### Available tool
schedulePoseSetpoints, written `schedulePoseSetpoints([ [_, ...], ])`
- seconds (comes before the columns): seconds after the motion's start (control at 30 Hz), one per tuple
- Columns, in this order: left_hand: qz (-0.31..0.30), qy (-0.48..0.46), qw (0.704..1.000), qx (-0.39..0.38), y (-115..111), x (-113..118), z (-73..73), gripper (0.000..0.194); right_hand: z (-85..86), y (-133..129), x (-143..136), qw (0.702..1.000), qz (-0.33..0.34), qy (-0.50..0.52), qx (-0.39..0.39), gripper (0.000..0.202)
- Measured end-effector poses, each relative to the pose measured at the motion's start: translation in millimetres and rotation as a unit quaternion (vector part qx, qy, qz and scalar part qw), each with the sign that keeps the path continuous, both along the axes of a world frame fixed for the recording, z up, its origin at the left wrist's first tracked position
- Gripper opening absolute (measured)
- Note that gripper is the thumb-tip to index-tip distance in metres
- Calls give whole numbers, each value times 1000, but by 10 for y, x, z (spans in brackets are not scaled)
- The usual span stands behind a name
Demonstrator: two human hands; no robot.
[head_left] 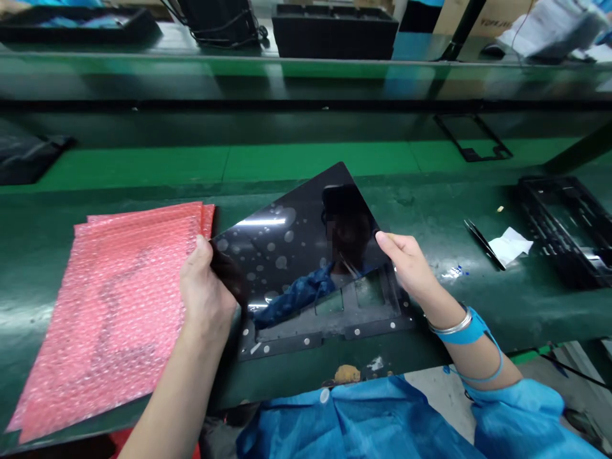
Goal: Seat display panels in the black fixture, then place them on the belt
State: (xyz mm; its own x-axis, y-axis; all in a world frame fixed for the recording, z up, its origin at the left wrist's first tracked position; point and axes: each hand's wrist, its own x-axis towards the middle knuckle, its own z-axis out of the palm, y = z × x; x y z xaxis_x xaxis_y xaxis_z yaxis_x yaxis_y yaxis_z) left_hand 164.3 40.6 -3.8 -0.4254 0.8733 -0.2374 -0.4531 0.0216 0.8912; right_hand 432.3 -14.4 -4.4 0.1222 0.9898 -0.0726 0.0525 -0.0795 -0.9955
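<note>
Left hand (209, 290) and right hand (406, 262), clamped on opposite ends of a glossy black rectangular panel (303, 245), tilted over an open black rectangular frame (306, 342) near the front edge of the dark green counter (430, 220); pink bubble-wrap sheets (115, 312) lie left, along that edge

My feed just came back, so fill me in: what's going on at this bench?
A person is holding a glossy black panel at an angle, the left hand on one end and the right hand on the other. It is over a dark frame on the bench; whether they touch is unclear. Pink bubble wrap lies to the left, tweezers and white paper to the right.
</note>
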Motion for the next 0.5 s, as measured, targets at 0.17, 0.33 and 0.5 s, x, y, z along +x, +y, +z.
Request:
schedulePoseSetpoints([
  [0.17, 0, 43, 998, 35, 0, -115, -83, 31, -48, -38, -65, 1000, -22, 8, 2, 67],
  [0.33, -37, 46, 998, 24, -20, -111, -90, 27, -63, -25, -50, 998, -61, 18, 28, 62],
  [0.5, -32, 7, 999, 4, -32, -42, -31, 32, -38, 31, -13, 997, -16, 75, -19, 53],
])
